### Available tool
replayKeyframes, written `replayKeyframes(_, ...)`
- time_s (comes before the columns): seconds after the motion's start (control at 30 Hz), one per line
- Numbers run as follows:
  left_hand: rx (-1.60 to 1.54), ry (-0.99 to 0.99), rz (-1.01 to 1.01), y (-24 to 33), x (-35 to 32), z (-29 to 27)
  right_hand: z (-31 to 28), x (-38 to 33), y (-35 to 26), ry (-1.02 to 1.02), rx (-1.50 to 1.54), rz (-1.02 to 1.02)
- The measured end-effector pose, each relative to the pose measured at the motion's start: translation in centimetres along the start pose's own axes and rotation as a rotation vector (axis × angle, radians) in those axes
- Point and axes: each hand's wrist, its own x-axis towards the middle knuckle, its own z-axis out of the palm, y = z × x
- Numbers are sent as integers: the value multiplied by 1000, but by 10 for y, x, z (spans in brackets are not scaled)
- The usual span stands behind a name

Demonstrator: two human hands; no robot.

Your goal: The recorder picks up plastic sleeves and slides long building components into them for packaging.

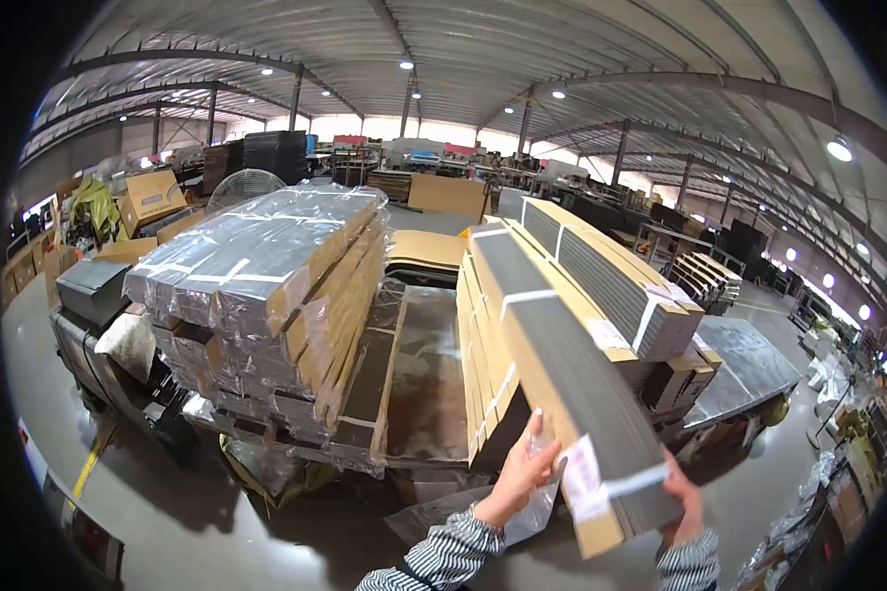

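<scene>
A long bundle of dark grey strips (562,364), cased in brown cardboard and bound with white tape, juts toward me off a stack of similar bundles (483,355). My left hand (520,477) presses against the bundle's left side near its close end, beside a scrap of clear plastic film (539,507). My right hand (682,500) grips the right side of the same end, next to a white label (581,478). Both sleeves are striped.
To the left stands a plastic-wrapped pile of long cardboard packs (266,286) on a low pallet. A second bundle (611,276) lies to the right, above a dark metal table (749,360). Boxes (148,197), a fan (241,185) and racks fill the warehouse behind.
</scene>
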Motion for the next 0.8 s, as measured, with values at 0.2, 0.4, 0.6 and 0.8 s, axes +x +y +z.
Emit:
replayKeyframes(0.2,36,53,-16,-29,-47,30,-36,-57,37,253,202,213)
replayKeyframes(0.4,322,135,32,-28,52,-18,-61,56,54,-79,197,187)
replayKeyframes(0.6,233,253,294,44,15,7,-102,84,26,-93,-390,-139)
replayKeyframes(0.8,163,-41,455,106,-56,79,8,72,-36,-542,-910,-588)
